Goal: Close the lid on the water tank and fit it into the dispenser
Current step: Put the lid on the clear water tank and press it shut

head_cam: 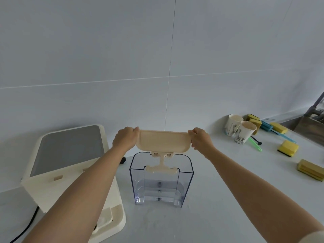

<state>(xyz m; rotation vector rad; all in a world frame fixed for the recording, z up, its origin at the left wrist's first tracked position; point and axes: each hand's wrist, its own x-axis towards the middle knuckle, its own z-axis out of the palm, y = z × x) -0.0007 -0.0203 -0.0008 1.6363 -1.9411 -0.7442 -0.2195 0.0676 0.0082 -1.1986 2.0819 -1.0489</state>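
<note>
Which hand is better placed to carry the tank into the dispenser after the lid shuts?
Probably left: the left hand is on the dispenser side of the tank.

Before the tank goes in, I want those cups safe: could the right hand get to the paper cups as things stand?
Probably not right away: the right hand is gripping one end of the lid. The counter between it and the paper cups looks bare, so once it lets go, likely yes.

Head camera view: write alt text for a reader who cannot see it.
Two bare hands, left hand and right hand, grip the ends of a beige lid raised open above a clear, empty water tank on a white counter. A cream dispenser stands left; paper cups and sponges lie right.
</note>
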